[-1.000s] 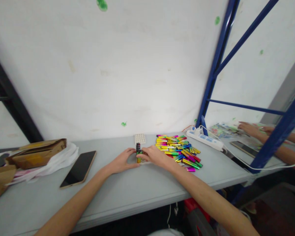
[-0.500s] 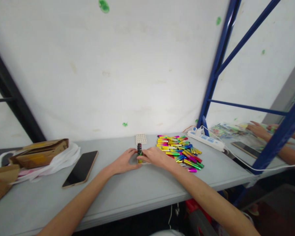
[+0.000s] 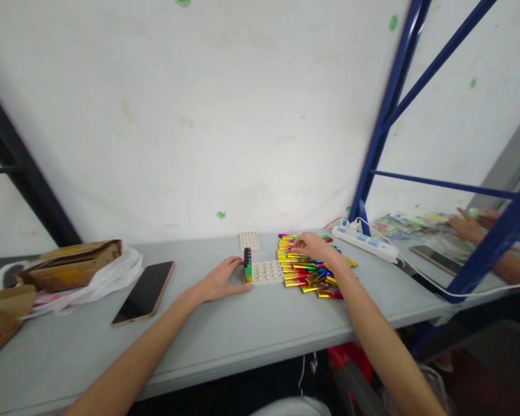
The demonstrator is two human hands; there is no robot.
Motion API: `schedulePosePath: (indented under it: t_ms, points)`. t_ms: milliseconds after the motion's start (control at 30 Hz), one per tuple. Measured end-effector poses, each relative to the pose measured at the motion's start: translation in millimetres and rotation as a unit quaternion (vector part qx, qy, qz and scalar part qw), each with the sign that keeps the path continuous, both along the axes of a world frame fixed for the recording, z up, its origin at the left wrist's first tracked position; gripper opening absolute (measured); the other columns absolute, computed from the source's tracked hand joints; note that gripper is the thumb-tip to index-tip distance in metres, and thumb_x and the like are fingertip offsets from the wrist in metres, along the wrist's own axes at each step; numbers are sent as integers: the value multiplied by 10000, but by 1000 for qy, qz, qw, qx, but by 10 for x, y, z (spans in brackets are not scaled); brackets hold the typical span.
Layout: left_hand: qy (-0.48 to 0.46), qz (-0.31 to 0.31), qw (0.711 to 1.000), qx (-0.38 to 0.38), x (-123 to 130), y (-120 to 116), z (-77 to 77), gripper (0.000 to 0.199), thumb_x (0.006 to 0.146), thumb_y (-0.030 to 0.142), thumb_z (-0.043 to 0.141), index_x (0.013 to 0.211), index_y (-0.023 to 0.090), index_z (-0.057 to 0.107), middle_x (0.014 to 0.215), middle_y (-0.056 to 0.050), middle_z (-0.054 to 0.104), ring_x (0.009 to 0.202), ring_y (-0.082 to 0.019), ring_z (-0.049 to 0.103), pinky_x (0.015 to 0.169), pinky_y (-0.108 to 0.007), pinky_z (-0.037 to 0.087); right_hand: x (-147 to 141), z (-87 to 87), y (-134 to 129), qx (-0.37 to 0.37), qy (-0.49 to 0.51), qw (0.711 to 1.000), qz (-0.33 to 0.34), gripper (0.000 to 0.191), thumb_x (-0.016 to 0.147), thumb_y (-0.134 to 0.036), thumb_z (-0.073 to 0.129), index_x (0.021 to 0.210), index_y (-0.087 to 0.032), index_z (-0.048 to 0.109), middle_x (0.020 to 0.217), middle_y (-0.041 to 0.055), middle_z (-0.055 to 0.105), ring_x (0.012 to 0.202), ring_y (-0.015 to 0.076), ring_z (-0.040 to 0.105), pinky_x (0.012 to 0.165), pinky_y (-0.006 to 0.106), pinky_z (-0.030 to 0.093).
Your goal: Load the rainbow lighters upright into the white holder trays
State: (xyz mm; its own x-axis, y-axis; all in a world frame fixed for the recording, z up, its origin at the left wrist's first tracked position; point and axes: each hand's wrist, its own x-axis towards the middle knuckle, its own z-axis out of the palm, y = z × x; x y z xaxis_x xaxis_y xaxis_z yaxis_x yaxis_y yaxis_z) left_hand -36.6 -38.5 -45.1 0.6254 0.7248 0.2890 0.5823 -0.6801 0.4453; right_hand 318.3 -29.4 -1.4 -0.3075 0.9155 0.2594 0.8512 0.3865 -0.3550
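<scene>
A white tray [image 3: 266, 273] with rows of round holes lies on the grey table in front of me. Along its left edge stands a row of shiny green-and-yellow tubes [image 3: 248, 273] with black tops. My left hand [image 3: 223, 279] curves around that end of the tray, thumb at the near corner and fingers at the far side. To the right, my right hand [image 3: 311, 245] reaches over a loose pile of shiny multicoloured tubes [image 3: 312, 277], its fingers bent together at the pile's far part. What lies between those fingertips is hidden.
A second holed tray [image 3: 249, 240] lies by the wall. On the left are a phone [image 3: 144, 293], a cardboard box [image 3: 73, 266] and a white plastic bag [image 3: 117, 271]. A power strip [image 3: 366, 242] and blue rack post [image 3: 379, 127] stand right; beyond it are another person's hands [image 3: 465, 228].
My right hand has left the row of tubes and moved right onto the pile, uncovering the tray's holes. My left hand stays by the tray's left end. The view has shifted slightly.
</scene>
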Motion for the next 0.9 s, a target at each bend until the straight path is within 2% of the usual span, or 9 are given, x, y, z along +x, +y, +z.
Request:
schedulePosePath:
  t_ms: [100, 267, 367, 533, 633, 700, 800, 900]
  points:
    - [10, 4, 1000, -2, -5, 9, -9, 705, 769, 661, 738, 1284, 195, 616, 1367, -144, 614, 1260, -360, 592, 1123, -465, 463, 71, -29, 18, -49, -5, 999, 9, 198, 841, -286, 761, 974, -143, 794, 970, 99, 784, 838, 215, 684, 771, 281, 481]
    - [-3, -1, 1000, 0, -7, 12, -19, 700, 768, 670, 738, 1278, 205, 618, 1346, -132, 621, 1246, -352, 597, 1115, -470, 469, 34, -51, -14, -89, -20, 996, 7, 139, 772, -247, 786, 880, -159, 783, 855, 58, 773, 748, 204, 674, 712, 279, 485]
    - [-10, 3, 1000, 1, 12, 2, -19, 698, 765, 684, 737, 1258, 202, 622, 1323, -131, 628, 1221, -348, 605, 1102, -476, 475, -12, -40, -50, -60, -4, 998, 4, 168, 849, -316, 739, 896, -156, 759, 826, 72, 758, 752, 215, 663, 728, 291, 484]
    - [-6, 23, 1000, 5, 49, 20, -58, 712, 754, 716, 732, 1219, 186, 632, 1297, -142, 636, 1204, -361, 609, 1077, -477, 488, -152, -19, -86, 18, 19, 1000, -8, 276, 1022, -342, 515, 1083, -148, 701, 1040, 133, 754, 926, 236, 670, 850, 307, 473]
    - [-10, 23, 1000, 12, 45, 55, -100, 717, 762, 723, 725, 1230, 188, 633, 1295, -138, 643, 1214, -365, 608, 1074, -477, 489, -305, -43, -66, 69, 51, 996, 19, 345, 1059, -336, 407, 1083, -150, 697, 1088, 126, 744, 984, 231, 660, 902, 317, 457]
    - [-16, 18, 1000, 12, 32, 70, -111, 722, 763, 717, 729, 1249, 192, 631, 1312, -135, 641, 1220, -363, 607, 1086, -480, 480, -421, -85, -32, 89, 100, 991, 27, 376, 1050, -382, 414, 1058, -154, 713, 1042, 109, 750, 940, 224, 659, 878, 317, 460]
    - [-19, 13, 1000, 4, 16, 64, -85, 728, 761, 700, 741, 1268, 190, 631, 1340, -142, 630, 1232, -358, 603, 1108, -481, 465, -579, -175, 38, 77, 201, 976, 24, 419, 964, -531, 536, 1010, -156, 718, 854, 53, 719, 762, 192, 614, 737, 285, 456]
    - [-22, 9, 1000, -6, 13, 38, -37, 724, 755, 692, 748, 1263, 188, 638, 1329, -145, 634, 1225, -353, 607, 1108, -485, 464, -708, -251, 76, 40, 262, 964, 16, 518, 878, -673, 569, 739, -176, 608, 639, -18, 548, 624, 149, 492, 617, 259, 397]
